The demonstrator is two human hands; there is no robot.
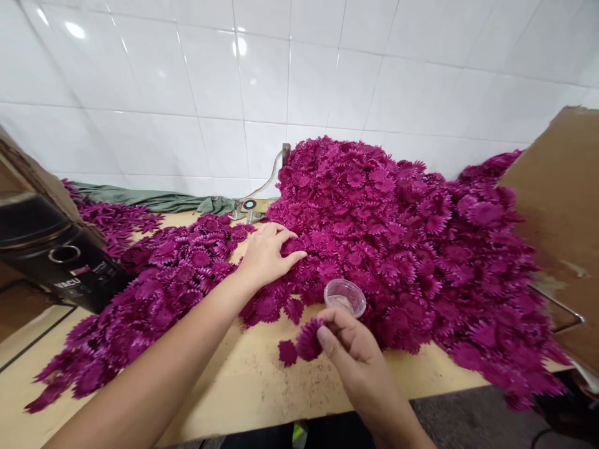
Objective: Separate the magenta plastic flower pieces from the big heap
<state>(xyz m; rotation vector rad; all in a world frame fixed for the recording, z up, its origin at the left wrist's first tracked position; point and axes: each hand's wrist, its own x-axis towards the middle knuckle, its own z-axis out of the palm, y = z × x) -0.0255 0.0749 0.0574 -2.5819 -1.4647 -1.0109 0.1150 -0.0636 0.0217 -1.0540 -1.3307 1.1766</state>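
Observation:
A big heap of magenta fabric flower petals (pixel 402 237) covers the right and middle of a wooden table (pixel 262 386). A lower pile of the same petals (pixel 154 293) spreads to the left. My left hand (pixel 269 252) lies on the heap's left edge, fingers together and curled onto the petals. My right hand (pixel 353 349) is near the table's front edge and pinches one magenta petal piece (pixel 309 340) between thumb and fingers. Another loose petal (pixel 287 353) lies just left of it. A small clear plastic cup (pixel 345 297) stands beside the heap, just above my right hand.
A black appliance (pixel 51 255) sits at the left edge, under a cardboard flap. A cardboard sheet (pixel 561 206) leans at the right. A green cloth (pixel 154 201) and a cable lie along the white tiled wall behind.

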